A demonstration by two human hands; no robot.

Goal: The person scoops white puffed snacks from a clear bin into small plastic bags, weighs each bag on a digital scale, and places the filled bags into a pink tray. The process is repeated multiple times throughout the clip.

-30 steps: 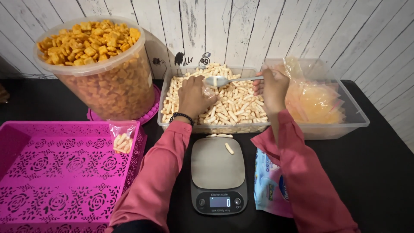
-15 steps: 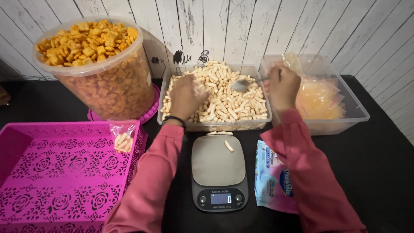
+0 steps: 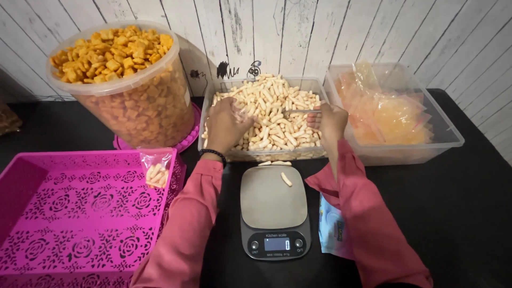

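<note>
Head view: left hand (image 3: 226, 127) fingers pinching clear bag in snack tub (image 3: 218, 93); right hand (image 3: 332, 121) gripping spoon (image 3: 301, 112). Snack sticks (image 3: 272, 114) look light, brittle; best scooped, not squeezed.

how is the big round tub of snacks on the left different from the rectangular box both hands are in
The round tub is tall and cylindrical; the rectangular box is low and shallow. The tub holds orange square crackers heaped to its rim; the box holds pale stick-shaped snacks. The tub stands untouched, while the left hand and right hand are in the box. Both are clear plastic and lidless.
</note>
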